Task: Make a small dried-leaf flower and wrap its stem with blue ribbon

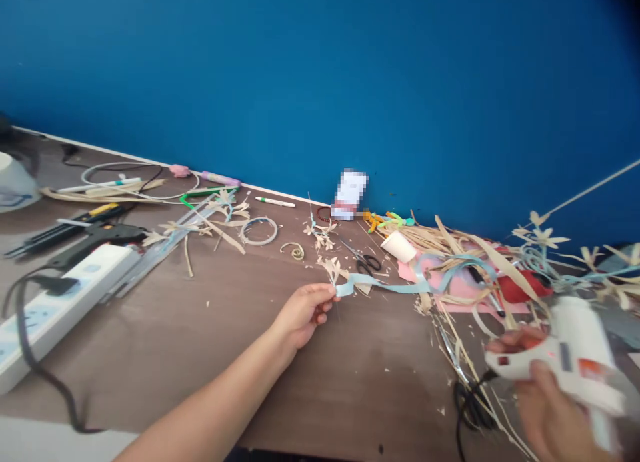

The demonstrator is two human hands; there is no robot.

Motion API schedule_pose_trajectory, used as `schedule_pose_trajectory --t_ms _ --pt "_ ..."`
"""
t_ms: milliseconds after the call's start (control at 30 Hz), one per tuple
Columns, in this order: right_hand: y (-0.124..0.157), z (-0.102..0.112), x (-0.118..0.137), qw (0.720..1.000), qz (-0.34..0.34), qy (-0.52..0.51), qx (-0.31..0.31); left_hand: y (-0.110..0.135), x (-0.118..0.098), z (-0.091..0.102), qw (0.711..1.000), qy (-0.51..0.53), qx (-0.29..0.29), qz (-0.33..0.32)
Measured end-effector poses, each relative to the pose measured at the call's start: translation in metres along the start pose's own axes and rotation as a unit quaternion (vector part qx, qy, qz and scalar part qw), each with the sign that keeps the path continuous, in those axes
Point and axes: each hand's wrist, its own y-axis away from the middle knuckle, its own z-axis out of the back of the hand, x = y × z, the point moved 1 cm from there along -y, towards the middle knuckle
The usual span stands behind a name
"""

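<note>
Left grip point(305, 310) pinches blue ribbon point(395, 287), arm outstretched — right grip point(550, 409) clasps glue gun point(575, 362).

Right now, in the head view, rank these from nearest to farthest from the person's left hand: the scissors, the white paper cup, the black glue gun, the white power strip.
From the left hand:
1. Scissors, just up and to its right.
2. White paper cup, farther right, near the straw pile.
3. Black glue gun, far off to the left.
4. White power strip, at the left edge; its near end is about level with the glue gun, so these two are close.
</note>
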Motion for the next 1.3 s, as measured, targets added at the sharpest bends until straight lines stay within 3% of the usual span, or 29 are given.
schedule_pose_trajectory --t_ms 100,200,433,633,933,1300 --pt "0.030 -0.033 -0.018 0.984 -0.091 -0.019 0.151 0.002 0.000 -0.002 1.000 -0.014 -0.005 -0.013" --pt "0.057 -0.062 -0.035 0.959 -0.110 -0.024 0.262 0.003 0.000 -0.003 1.000 -0.015 -0.004 -0.018" --pt "0.075 -0.089 -0.060 0.932 -0.096 0.017 0.348 0.004 0.000 -0.004 1.000 0.002 -0.007 0.000" --pt "0.074 -0.091 -0.063 0.923 -0.109 0.036 0.366 0.007 -0.002 -0.007 1.000 -0.001 0.002 0.001" --pt "0.075 -0.094 -0.066 0.932 -0.118 0.030 0.342 0.007 -0.001 -0.007 1.000 0.000 0.006 0.006" --pt "0.072 -0.086 -0.060 0.923 -0.088 0.152 0.344 0.007 -0.001 -0.008 0.999 -0.024 -0.016 -0.015"
